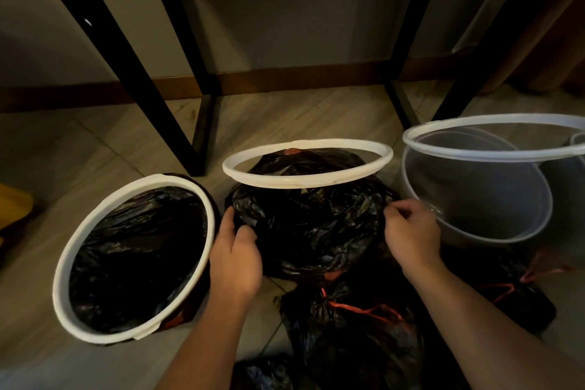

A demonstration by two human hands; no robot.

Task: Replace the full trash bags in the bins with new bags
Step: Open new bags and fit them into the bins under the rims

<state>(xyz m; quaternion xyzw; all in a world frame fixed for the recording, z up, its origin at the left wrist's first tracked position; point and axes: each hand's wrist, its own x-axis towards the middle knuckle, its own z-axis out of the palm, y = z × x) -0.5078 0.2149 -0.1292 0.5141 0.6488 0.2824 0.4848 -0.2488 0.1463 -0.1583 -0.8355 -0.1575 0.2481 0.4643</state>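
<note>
Black trash bag (310, 225) sits bunched on the floor (95, 149) beneath a raised white ring (307, 182), between a lined bin (60, 282) and a clear bin (490, 193). The left hand (235, 250) grips its left edge with curled fingers, and the right hand (411, 231) pinches its right edge. Tied full bags (354, 326) lie nearer the person.
</note>
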